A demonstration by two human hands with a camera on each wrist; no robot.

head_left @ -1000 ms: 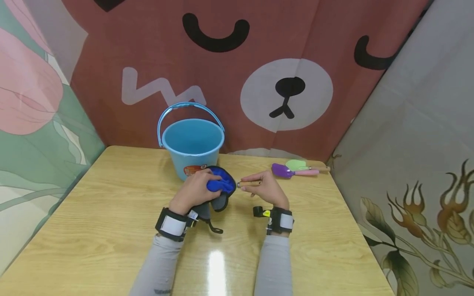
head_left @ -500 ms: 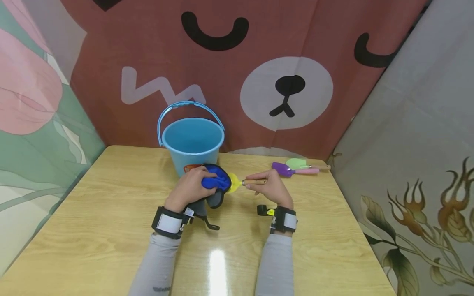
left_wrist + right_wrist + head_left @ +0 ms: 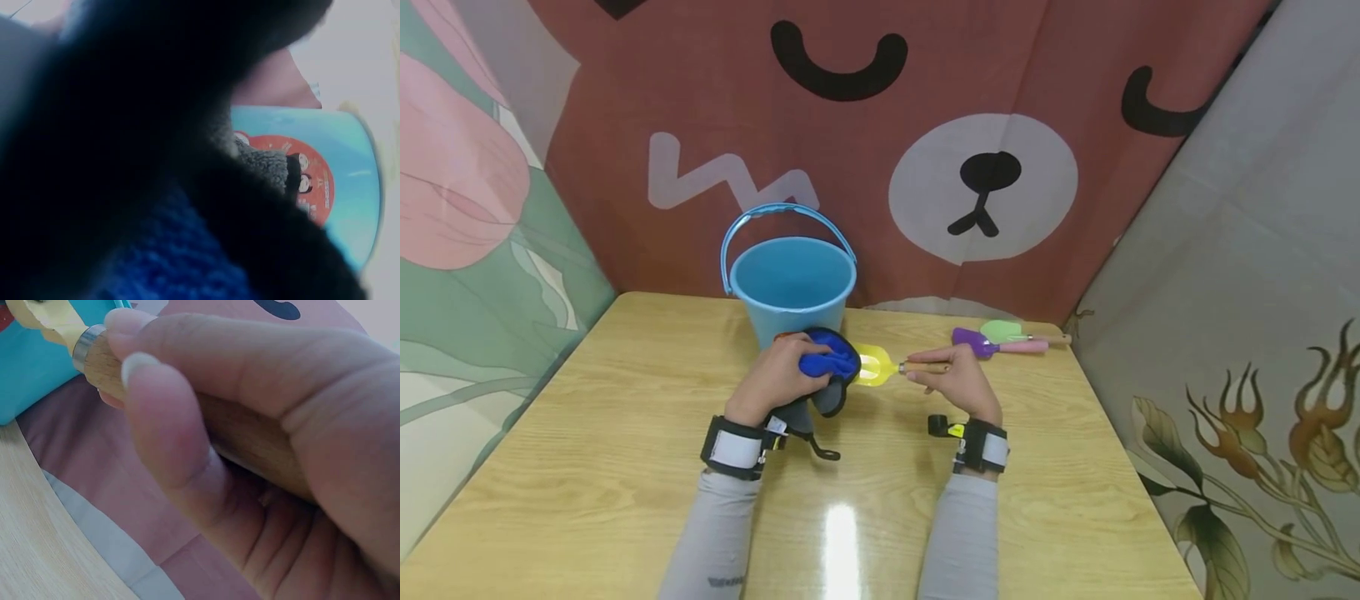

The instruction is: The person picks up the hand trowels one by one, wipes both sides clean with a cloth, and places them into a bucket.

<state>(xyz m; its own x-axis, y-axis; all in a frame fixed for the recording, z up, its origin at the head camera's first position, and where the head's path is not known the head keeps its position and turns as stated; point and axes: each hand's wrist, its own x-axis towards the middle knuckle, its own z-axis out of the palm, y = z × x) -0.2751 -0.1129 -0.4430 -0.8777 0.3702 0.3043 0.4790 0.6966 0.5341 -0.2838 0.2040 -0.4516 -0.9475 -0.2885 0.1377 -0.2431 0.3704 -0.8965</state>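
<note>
Yellow trowel [image 3: 874, 367] looked light and stiff; right hand [image 3: 957, 386] gripped its wooden handle, left hand [image 3: 772, 379] clutched a soft blue cloth [image 3: 822, 365]

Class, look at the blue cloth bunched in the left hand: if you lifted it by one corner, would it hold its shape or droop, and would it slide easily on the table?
The blue cloth crumples under the left hand, so it probably droops. Its fuzzy weave suggests grip, not slipperiness. It looks light, unlikely to roll.
</note>
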